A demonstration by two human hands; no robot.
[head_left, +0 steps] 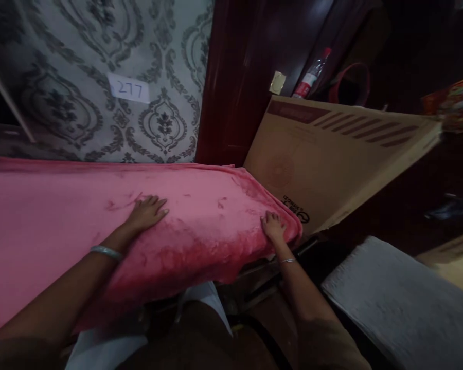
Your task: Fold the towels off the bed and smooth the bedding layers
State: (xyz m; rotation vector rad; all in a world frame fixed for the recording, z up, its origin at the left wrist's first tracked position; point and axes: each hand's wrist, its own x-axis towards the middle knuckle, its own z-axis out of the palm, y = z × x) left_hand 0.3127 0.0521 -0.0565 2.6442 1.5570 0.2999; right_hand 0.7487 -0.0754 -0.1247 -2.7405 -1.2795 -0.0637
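Note:
A pink plush cloth covers a long flat surface in front of me and hangs over its near edge. My left hand lies flat on the cloth near its middle, fingers spread. Toward the right end, my right hand rests on the cloth close to its corner, fingers apart. Neither hand holds anything. The nap shows darker red streaks and patches around both hands and along the front. What lies under the cloth is hidden.
A large cardboard box leans beyond the right end, with a plastic bottle behind it. A grey block-like object stands at the lower right. Patterned wallpaper bears a paper label reading 277.

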